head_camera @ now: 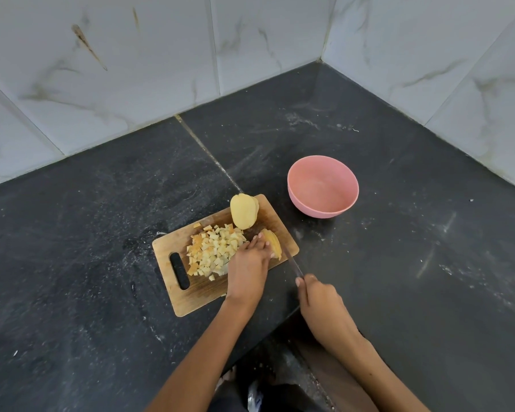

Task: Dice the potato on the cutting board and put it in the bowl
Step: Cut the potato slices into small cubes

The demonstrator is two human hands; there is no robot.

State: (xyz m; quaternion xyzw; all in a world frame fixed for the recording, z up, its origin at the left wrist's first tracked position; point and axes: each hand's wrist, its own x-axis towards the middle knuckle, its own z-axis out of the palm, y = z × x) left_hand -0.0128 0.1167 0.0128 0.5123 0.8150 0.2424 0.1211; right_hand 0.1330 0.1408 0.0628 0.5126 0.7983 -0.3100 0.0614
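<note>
A person works at a dark desk [101, 233], mid-way through dicing, with 2 bare hands in the frame. Nearest the camera, the right hand [318, 295] is clenched around the handle of a knife [292, 264], whose blade runs up and left toward the board [173, 295]. The handle itself is buried in the fist and cannot be made out. Just left of the blade, the left hand [249, 263] lies palm down, its fingers [257, 240] pressing a sliced piece [274, 246] of potato flat against the board; the hand hides how much of that piece remains and whether the blade is touching it.

Left of those fingers sits a heap of dice [213, 251], partly covered by the same hand. Just beyond the fingertips, an uncut half [243, 215] of the potato rests at the board's far edge. Farther off and to the right of the fingers stands the pink bowl [323, 185], apart from the board and apparently with nothing in it yet.

The step in hand looks to be cross-cutting the held slices into cubes. The next move would call for short, even knife strokes with the holding fingertips kept back from the edge; after that the far half needs cutting before anything goes to the bowl. The lower frame, between the forearms, is dark and unclear.
</note>
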